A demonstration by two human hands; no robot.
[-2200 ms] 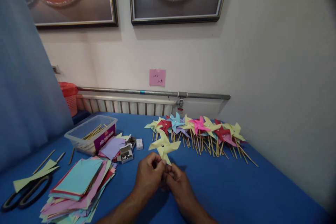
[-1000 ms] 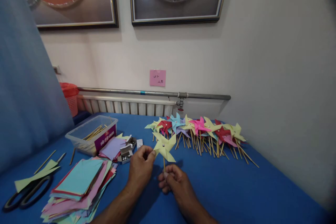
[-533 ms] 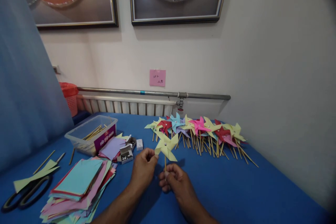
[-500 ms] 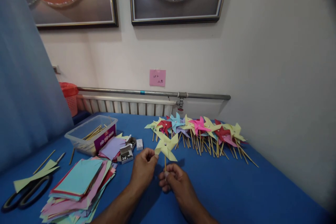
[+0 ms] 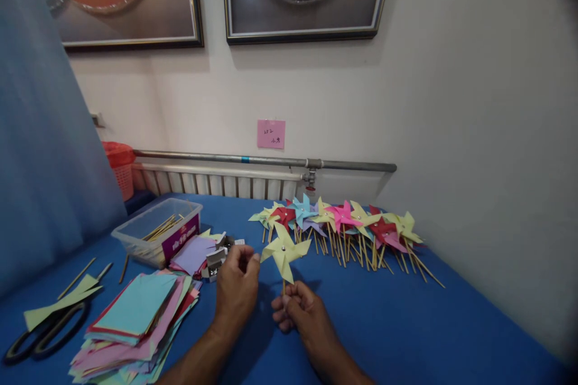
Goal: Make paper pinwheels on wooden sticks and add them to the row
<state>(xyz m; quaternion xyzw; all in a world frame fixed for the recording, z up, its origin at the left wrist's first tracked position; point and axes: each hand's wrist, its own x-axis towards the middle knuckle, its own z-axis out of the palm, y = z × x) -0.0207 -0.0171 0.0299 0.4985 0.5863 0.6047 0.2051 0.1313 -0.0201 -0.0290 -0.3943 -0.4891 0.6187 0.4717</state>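
Note:
My right hand is closed around the wooden stick of a pale yellow paper pinwheel. The pinwheel stands upright and faces me, a round metal pin at its centre. Just left of its blades is my left hand, fingers loosely curled, a gap showing between thumb and forefinger, and nothing visible in it. Behind that hand, partly covered by it, small open boxes of metal pins lie beside purple paper squares.
Many finished pinwheels lie in a row along the back of the blue table. On the left are a stack of coloured paper, scissors under a yellow paper strip, and a clear plastic box of sticks. A radiator runs behind.
My left hand has drawn back left from the pinwheel's blade. The blades have turned a little, while my right hand keeps its hold on the stick.

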